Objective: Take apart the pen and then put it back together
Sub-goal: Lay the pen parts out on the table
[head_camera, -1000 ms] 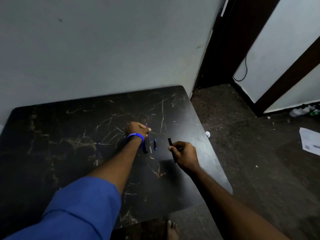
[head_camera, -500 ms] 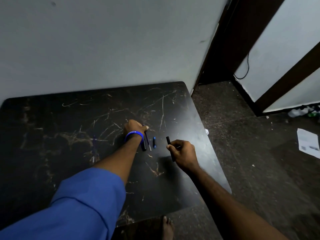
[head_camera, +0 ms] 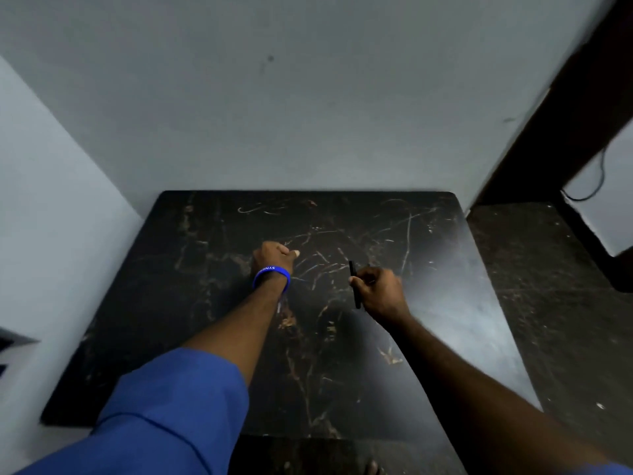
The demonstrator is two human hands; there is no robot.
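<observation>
Gripping a black pen barrel (head_camera: 354, 286) upright-ish, the right hand (head_camera: 380, 293) hovers over the dark bench (head_camera: 445, 303); the left hand (head_camera: 274, 257), fisted, sits farther left, its contents hidden.

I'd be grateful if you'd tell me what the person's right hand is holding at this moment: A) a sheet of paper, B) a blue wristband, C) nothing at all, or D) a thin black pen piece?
D: the right hand is closed around a thin black pen piece that sticks out above and below its fingers, over the dark table.
</observation>
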